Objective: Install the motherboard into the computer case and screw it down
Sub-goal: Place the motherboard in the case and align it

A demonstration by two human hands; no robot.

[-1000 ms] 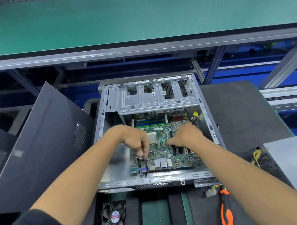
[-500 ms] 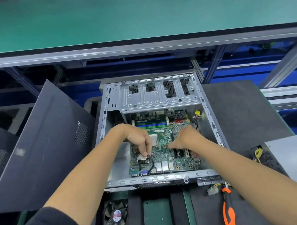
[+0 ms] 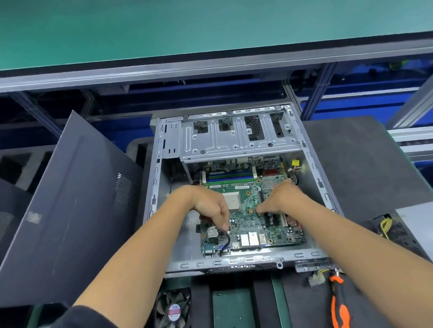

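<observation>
An open silver computer case [image 3: 239, 262] lies flat before me. Inside it sits the green motherboard [image 3: 248, 227], with blue memory slots at its far end. My left hand [image 3: 210, 206] rests over the board's left side, fingers pinched near a short black cable [image 3: 225, 242] by the rear ports. My right hand [image 3: 279, 200] grips the board's right part, fingers curled down on it and hiding some slots. A black and orange screwdriver [image 3: 339, 304] lies on the mat at the near right.
The dark side panel [image 3: 64, 220] leans at the left of the case. A loose fan [image 3: 173, 312] lies below the case. A power supply [image 3: 411, 227] with yellow wires sits at the right. A green-topped bench [image 3: 204, 20] runs across the back.
Both hands stayed on the motherboard and shifted it slightly toward the far end of the case. The black cable under the left hand bent into a curve.
</observation>
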